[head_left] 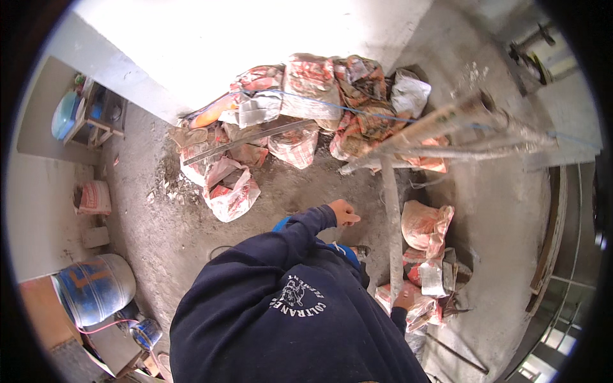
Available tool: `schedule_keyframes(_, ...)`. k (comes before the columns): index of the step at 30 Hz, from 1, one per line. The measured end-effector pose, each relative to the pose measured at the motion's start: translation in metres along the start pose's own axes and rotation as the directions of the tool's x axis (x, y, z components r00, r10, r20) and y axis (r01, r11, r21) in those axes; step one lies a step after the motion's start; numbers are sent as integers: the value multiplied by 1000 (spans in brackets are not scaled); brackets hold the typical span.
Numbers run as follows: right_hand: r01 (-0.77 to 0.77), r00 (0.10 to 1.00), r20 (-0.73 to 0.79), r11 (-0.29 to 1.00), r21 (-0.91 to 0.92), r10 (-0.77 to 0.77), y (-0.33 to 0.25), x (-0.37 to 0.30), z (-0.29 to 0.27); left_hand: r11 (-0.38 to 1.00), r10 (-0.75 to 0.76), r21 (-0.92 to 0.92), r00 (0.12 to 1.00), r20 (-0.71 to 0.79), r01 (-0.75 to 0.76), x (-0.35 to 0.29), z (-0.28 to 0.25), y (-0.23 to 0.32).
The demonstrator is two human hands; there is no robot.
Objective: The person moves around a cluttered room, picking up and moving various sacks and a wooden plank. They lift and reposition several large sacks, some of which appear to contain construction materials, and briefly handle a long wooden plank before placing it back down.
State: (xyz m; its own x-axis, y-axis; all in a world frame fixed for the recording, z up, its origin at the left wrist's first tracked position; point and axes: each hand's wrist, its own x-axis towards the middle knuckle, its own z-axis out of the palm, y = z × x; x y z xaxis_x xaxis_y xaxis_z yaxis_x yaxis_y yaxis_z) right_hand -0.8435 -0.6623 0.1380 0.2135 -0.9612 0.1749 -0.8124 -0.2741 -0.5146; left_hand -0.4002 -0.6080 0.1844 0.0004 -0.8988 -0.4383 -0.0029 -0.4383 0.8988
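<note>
My left hand [345, 214] hangs in front of my dark blue sweatshirt, above the concrete floor. Its fingers are curled in, and nothing shows in them. At the lower right, my right hand [403, 297] is at the lower visible end of a grey pole [391, 217], over red-and-white woven sacks [418, 311]. The right fingers are too small and blurred to show whether they grip the pole or only pass in front of it. Just above that hand lie a crumpled red-and-white sack [426, 226] and a pale block-shaped piece [433, 278].
Stuffed sacks [311, 86] are heaped along the white wall, with a long strip [249, 143] across them. Dusty crossed poles [440, 124] stand on the right, and a blue line stretches over the heap. On the left are a blue barrel [96, 288] and a blue bucket [145, 334].
</note>
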Motion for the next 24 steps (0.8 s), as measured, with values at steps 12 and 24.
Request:
schedule_keyframes(12, 270, 763, 612, 963, -10, -208, -197, 57, 116, 979, -1, -167, 807, -591, -120, -92, -125, -149)
schedule_keyframes(24, 636, 329, 908, 771, -11, -258, -441, 229, 319, 719, -504, -629, 402, -764, -295, -165, -216, -201)
